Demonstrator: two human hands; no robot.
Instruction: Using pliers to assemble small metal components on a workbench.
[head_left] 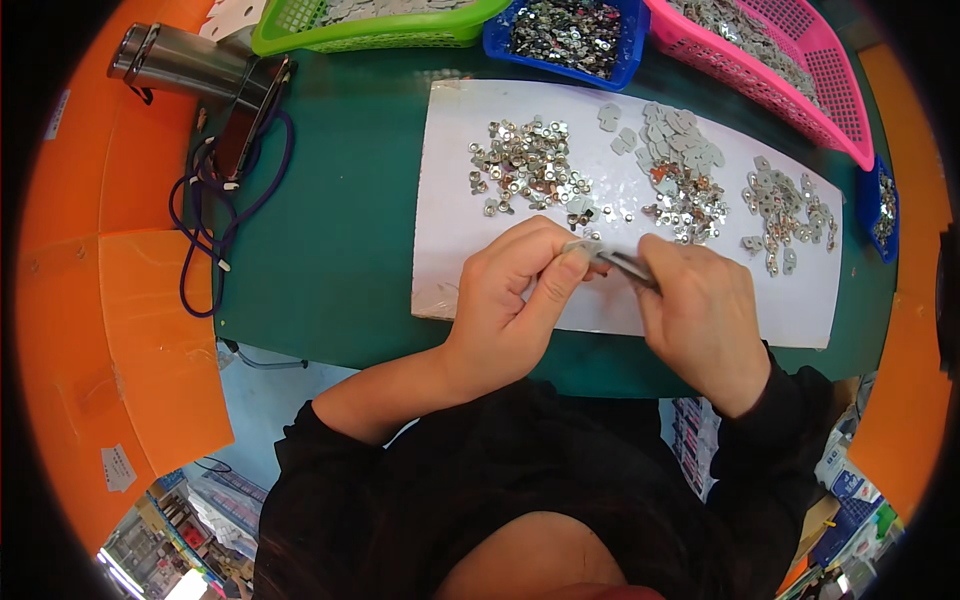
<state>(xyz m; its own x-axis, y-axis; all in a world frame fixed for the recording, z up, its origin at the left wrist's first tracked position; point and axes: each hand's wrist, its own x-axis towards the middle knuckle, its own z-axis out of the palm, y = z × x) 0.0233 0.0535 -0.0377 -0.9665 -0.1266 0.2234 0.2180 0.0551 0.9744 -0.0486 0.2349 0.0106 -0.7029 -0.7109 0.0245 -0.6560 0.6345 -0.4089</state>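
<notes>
My left hand (512, 305) is closed, pinching a small flat grey piece (581, 246) between thumb and forefinger. Metal tweezers (633, 268) are gripped in my right hand (706, 312), their tips pointing left and meeting the piece at my left fingertips. Both hands hover over the front part of a white board (450, 240). Just beyond them lies a pile of small shiny metal parts (530, 160). Farther right are a heap of flat grey pieces (680, 137), more metal parts (690, 208) below it, and a scattered group of grey pieces with metal fittings (785, 208).
Along the back stand a green basket (400, 35), a blue tray (565, 70) of small parts and a pink basket (770, 90). A smaller blue tray (882, 215) sits at the right edge. A steel flask (185, 62) and a phone with a purple cord (285, 170) are at the left.
</notes>
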